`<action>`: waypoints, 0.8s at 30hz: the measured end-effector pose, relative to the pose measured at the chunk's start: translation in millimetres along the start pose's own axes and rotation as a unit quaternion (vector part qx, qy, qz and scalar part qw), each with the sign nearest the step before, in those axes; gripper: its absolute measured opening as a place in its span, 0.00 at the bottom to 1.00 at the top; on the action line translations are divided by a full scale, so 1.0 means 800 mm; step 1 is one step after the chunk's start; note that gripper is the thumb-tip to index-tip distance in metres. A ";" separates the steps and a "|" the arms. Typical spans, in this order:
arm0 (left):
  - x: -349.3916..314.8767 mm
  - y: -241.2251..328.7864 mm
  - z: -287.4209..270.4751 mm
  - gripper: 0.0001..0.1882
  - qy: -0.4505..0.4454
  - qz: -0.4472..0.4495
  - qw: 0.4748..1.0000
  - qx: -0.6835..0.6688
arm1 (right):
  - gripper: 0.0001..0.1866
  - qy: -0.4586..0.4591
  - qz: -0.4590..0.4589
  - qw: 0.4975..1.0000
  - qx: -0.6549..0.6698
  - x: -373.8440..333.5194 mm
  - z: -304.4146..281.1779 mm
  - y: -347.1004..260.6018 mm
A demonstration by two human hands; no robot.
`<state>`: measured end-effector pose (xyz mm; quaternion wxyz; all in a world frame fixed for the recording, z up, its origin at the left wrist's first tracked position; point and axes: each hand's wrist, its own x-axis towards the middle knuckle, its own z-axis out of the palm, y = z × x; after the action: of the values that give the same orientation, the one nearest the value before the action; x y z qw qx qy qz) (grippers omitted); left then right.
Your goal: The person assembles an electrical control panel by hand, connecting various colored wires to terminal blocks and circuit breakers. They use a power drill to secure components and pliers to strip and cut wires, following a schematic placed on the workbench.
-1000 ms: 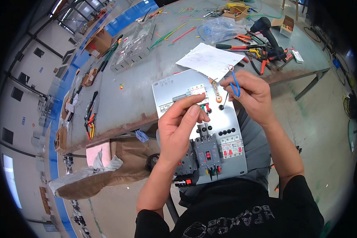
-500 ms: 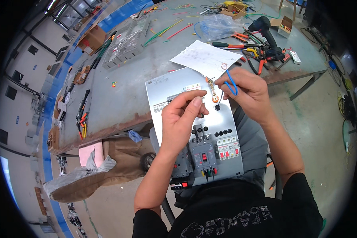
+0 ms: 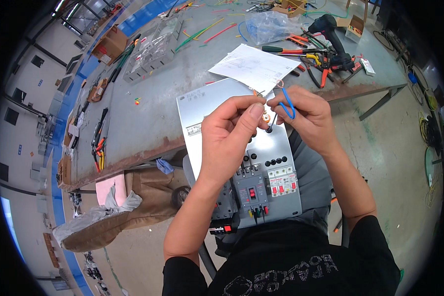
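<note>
My right hand is closed on a bent blue wire, whose upper end curls into a small bare copper loop. Close beside it, the thumb and forefinger of my left hand are pinched together; anything between them is too small or hidden to name. Both hands are over a light metal mounting plate resting on my lap. Partly behind my fingers is a brass terminal bar. Lower on the plate sit a grey circuit breaker and a row of small white breakers with red switches.
White paper sheets overlap the plate's far end. On the grey table lie a cordless drill, several pliers, a clear plastic bag and coloured wire pieces. A brown cloth hangs off to the left.
My left hand has moved up and right, its thumb and forefinger closing together near the right hand. The right hand keeps the blue wire. The view has shifted slightly.
</note>
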<state>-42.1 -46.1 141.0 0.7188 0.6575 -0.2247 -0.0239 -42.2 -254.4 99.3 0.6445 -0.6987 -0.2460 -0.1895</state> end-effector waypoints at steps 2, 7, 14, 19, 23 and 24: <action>-0.001 -0.003 0.002 0.16 -0.001 -0.003 1.000 -0.006 | 0.08 -0.001 -0.006 1.000 -0.016 -0.005 0.001 0.012; 0.007 -0.030 0.011 0.15 -0.019 -0.090 0.996 0.012 | 0.08 -0.040 0.050 0.997 -0.042 -0.027 0.001 0.060; 0.010 -0.125 0.006 0.14 -0.046 -0.222 0.964 0.138 | 0.08 -0.085 0.105 0.984 -0.117 -0.068 0.000 0.127; 0.015 -0.155 0.013 0.17 -0.061 -0.277 0.948 0.147 | 0.08 -0.080 0.129 0.982 -0.114 -0.079 -0.005 0.148; 0.021 -0.167 0.009 0.20 -0.054 -0.312 0.934 0.168 | 0.09 0.078 0.213 0.974 -0.014 -0.092 -0.017 0.173; 0.020 -0.169 0.007 0.19 -0.068 -0.326 0.930 0.159 | 0.10 0.099 0.263 0.960 -0.005 -0.094 -0.024 0.178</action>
<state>5.6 -74.4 16.2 0.5409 0.7967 -0.0471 -0.2656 -18.5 -288.0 -57.5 0.6892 -0.7197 0.0125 -0.0826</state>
